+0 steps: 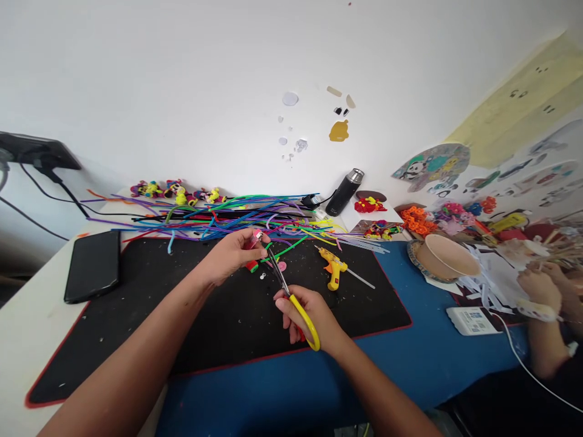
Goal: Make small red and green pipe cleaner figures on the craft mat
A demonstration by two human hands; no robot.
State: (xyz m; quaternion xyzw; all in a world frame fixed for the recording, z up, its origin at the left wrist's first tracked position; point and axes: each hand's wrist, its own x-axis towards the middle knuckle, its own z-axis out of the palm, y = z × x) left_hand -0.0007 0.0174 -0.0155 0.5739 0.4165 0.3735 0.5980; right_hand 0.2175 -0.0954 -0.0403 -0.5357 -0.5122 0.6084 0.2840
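Observation:
Above the black mat [218,328], my left hand [225,258] pinches a small red and pink piece with a whitish top [257,235]; its exact kind is too small to make out. My right hand [316,309] is wrapped round the yellow and red handles of a pair of scissors [310,328]. The scissor blades point up and left, their tips close by my left fingertips. I cannot tell whether they touch the piece. Below my left hand lie a red and green item [252,266], a pink disc [282,266] and tiny white bits [263,276].
Coloured pipe cleaners [241,212] spread along the wall behind the mat. A yellow glue gun [334,270] lies right of my hands. Further out are a phone [93,267], a black flask [346,193], a bowl [449,258] and a power bank [473,320]. Another person's hands [542,291] work at far right.

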